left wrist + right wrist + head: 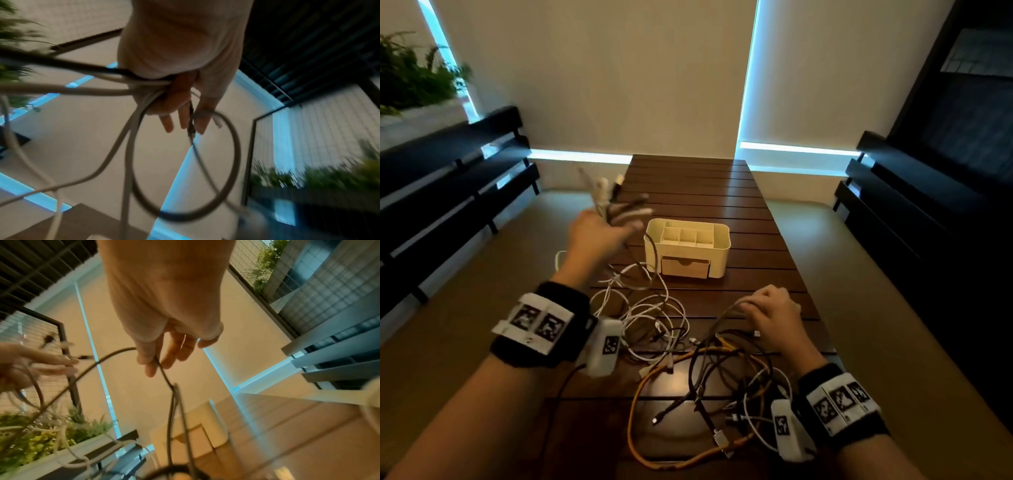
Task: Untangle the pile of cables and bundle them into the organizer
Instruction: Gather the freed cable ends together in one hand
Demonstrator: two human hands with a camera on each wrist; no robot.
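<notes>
A tangled pile of cables (688, 346), white, black and orange, lies on the dark slatted table (722, 192). My left hand (599, 236) is raised left of the cream organizer (687, 247) and grips a bunch of white and dark cables (115, 87) whose plug ends (606, 192) stick up past the fingers. My right hand (770, 315) hovers over the pile's right side and pinches a dark grey cable (164, 374) between thumb and fingers. The organizer's top compartments look empty; its small drawer (685, 268) is closed.
Dark benches (448, 178) stand on the left and on the right (900, 192) of the table. A planter with green plants (410, 82) sits at the far left. Roller blinds (599, 78) hang behind the table. Bare tabletop lies behind the organizer.
</notes>
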